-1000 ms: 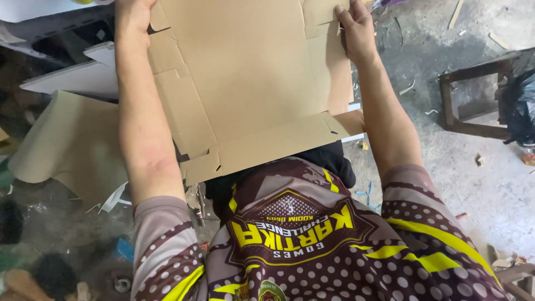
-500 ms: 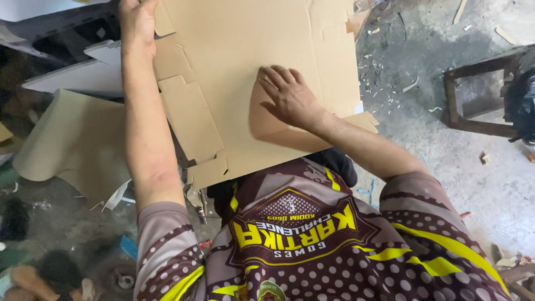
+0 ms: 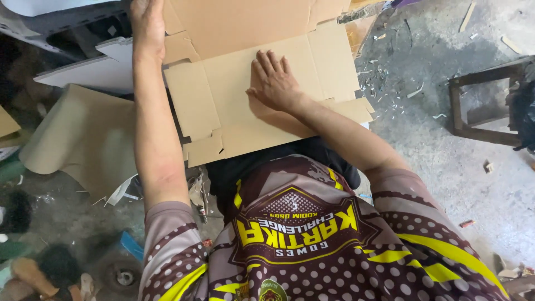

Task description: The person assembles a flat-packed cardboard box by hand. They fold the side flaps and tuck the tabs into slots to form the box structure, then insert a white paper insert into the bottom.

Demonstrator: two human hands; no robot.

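While the person is sitting over a flat cardboard box blank [image 3: 262, 95] lying across the lap, the right hand [image 3: 273, 83] is pressing palm-down on its middle panel, fingers spread and gripping nothing. The left hand [image 3: 147, 25] is reaching far forward, arm straight, clasping the blank's upper left flap; its fingers are partly cut off by the frame edge. A wooden stool [image 3: 485, 106] is standing to the right.

the right hand [image 3: 274, 82] has left the far right corner of the cardboard sheet [image 3: 223, 111] and now presses flat on its middle panel, while the far part of the sheet has folded up along the crease under the left hand [image 3: 147, 25].
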